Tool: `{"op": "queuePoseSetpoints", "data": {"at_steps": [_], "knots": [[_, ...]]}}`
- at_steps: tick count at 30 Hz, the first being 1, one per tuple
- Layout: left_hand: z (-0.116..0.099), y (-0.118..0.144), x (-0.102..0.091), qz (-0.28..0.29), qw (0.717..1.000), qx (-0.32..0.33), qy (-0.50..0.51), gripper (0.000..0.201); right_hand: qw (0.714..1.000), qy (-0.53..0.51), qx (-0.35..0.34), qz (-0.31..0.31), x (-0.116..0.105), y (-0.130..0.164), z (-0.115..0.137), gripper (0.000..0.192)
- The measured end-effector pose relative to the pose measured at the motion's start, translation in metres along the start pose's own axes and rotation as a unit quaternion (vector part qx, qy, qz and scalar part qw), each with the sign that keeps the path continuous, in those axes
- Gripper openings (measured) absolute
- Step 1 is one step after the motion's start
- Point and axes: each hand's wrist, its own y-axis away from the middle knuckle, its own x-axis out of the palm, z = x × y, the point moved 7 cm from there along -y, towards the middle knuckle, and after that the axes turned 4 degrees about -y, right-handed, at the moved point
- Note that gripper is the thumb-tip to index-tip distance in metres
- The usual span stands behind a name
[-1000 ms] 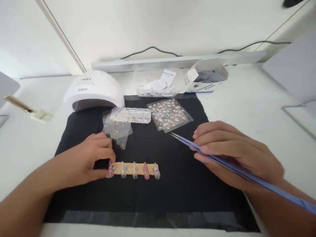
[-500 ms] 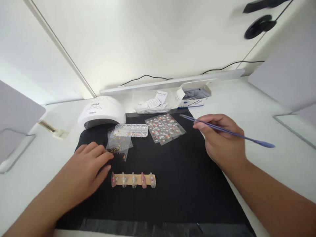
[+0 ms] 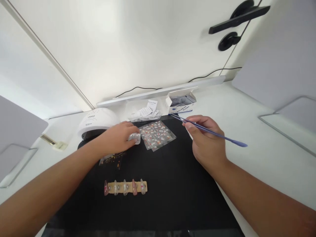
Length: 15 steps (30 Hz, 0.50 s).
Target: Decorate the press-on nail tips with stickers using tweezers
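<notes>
My left hand (image 3: 117,137) reaches over the clear case of small rhinestones (image 3: 137,138), fingers and thumb closed around its right end. Most of the case is hidden beneath the hand. Under my left wrist lie clear sheets with gold flecks (image 3: 112,160), partly covered. My right hand (image 3: 208,143) grips blue-purple tweezers (image 3: 213,132) whose tips point left, near the sticker sheets (image 3: 158,134) with white and orange patterns. Closer to me, several decorated false nails (image 3: 134,187) stand in a row on a beige strip (image 3: 129,187).
A black mat (image 3: 163,197) covers the middle of the white table. Behind it stand a white nail lamp (image 3: 96,120), a clear tray of packets (image 3: 145,112) and a box of alcohol pads (image 3: 181,102). At far left lies a gold-capped bottle (image 3: 54,142).
My left hand has moved forward and right from beside the gold-flecked sheets onto the rhinestone case. My right hand still holds the tweezers, and the whole view has shifted slightly.
</notes>
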Motion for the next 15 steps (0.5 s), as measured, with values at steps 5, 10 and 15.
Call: {"op": "queuePoseSetpoints", "data": {"at_steps": [5,10,15], "knots": [[-0.011,-0.036,0.024,-0.004,0.998,-0.06,-0.031,0.078,0.999,0.02,0.001,0.047,0.008,0.001,0.003,0.03],[-0.017,-0.037,0.028,0.018,0.997,-0.072,-0.035,0.089,0.996,0.024,0.015,0.079,0.014,0.003,0.002,0.031],[-0.027,-0.038,0.029,0.026,0.996,-0.077,-0.045,0.103,0.996,0.03,0.026,0.083,0.013,0.002,0.001,0.031]]}}
